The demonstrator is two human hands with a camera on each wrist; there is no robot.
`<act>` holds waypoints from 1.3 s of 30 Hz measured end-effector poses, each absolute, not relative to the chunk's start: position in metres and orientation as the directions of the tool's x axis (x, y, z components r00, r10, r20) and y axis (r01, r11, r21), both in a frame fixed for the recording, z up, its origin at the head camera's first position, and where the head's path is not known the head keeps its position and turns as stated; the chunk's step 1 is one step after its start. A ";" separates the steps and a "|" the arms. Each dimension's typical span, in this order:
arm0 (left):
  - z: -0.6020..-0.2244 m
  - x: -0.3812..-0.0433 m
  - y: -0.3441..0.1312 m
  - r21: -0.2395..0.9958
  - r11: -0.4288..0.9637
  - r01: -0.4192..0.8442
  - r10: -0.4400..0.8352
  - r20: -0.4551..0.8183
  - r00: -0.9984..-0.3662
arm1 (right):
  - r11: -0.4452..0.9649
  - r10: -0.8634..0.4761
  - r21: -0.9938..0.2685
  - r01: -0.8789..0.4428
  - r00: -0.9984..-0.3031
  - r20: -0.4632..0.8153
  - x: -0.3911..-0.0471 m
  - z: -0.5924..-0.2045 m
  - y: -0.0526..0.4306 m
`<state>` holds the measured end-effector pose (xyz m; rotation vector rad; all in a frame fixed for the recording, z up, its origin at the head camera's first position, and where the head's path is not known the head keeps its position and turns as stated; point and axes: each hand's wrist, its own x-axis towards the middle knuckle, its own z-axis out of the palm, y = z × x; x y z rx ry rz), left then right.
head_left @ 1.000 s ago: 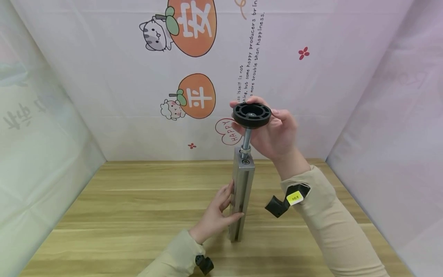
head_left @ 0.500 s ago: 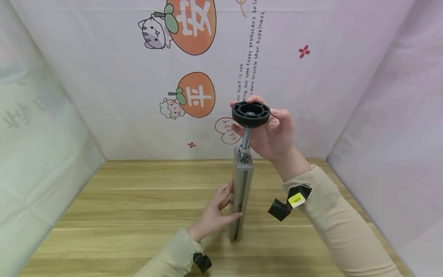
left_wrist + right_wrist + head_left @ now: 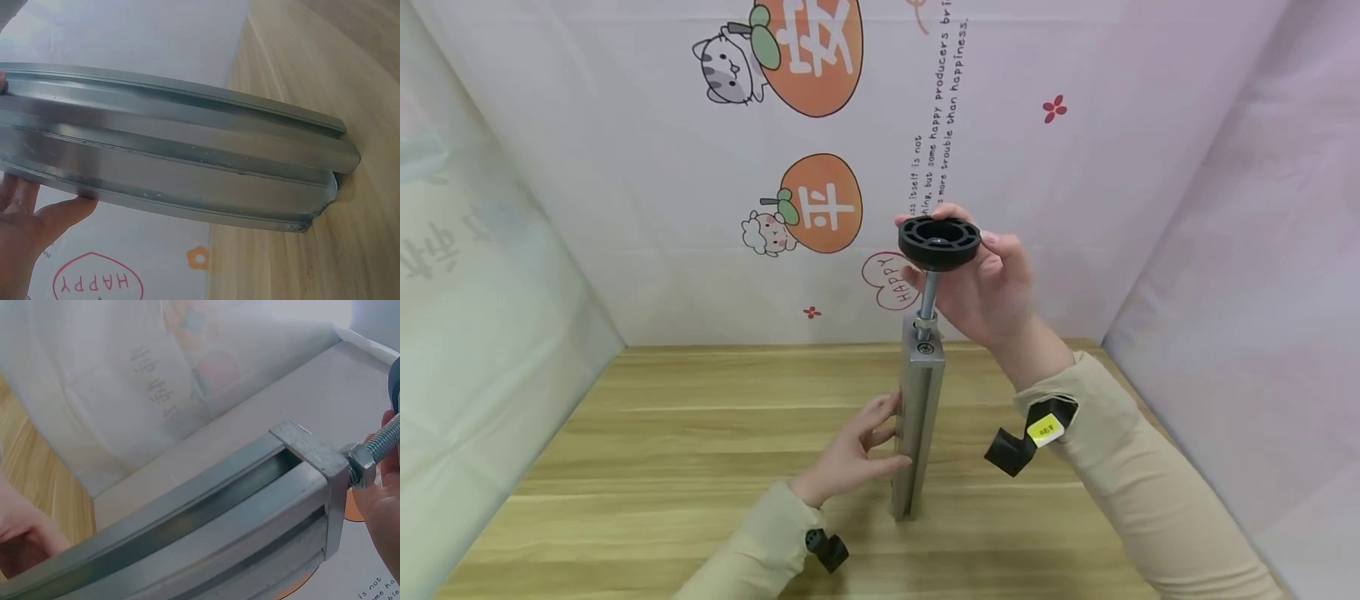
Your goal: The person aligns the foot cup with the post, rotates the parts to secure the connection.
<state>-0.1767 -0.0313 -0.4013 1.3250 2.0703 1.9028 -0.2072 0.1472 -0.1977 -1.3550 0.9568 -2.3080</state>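
Left hand [image 3: 853,454]: grips the slotted metal profile [image 3: 917,417] along its lower half, thumb across the near side, fingers reaching round the far side; the hold seems meant to keep the bar steady.

Right hand [image 3: 992,300]: holds the round black levelling foot [image 3: 938,254] by its rim, thumb at the near right edge, fingers behind; a rim grip probably gives the best leverage for turning. Whether it is turning cannot be told.

Threaded rod [image 3: 929,292]: joins foot to profile, rising from the top end; the foot's ribbed, recessed side faces up.

Hex nut [image 3: 361,465]: around the rod, at the end plate [image 3: 309,453]; presumably there to lock the rod.

Screw [image 3: 926,348]: set in the end plate, just beside the rod.

Profile, position: close to upright, leaning slightly, lower end at the wood-grain tabletop [image 3: 700,417], apparently so the table can bear it; full contact is unclear.

Black brackets: one at the left cuff [image 3: 829,550]; one at the right cuff [image 3: 1011,452], with a yellow label [image 3: 1045,429].

Printed white cloth [image 3: 992,75]: behind the table, bearing orange fruit drawings and lettering.
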 end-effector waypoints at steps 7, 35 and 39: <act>-0.401 -0.179 -0.032 0.824 -0.165 0.542 0.586 0.524 -0.619 | -0.654 -0.526 -0.724 -0.218 -0.557 0.643 -0.208 -0.195 0.152; -0.400 -0.178 -0.035 0.829 -0.150 0.539 0.583 0.515 -0.629 | -0.180 -0.171 -0.738 -0.651 -0.718 0.675 -0.169 -0.177 0.149; -0.400 -0.178 -0.036 0.834 -0.142 0.534 0.583 0.506 -0.635 | -0.077 -0.106 -0.696 -0.714 -0.688 0.718 -0.167 -0.177 0.142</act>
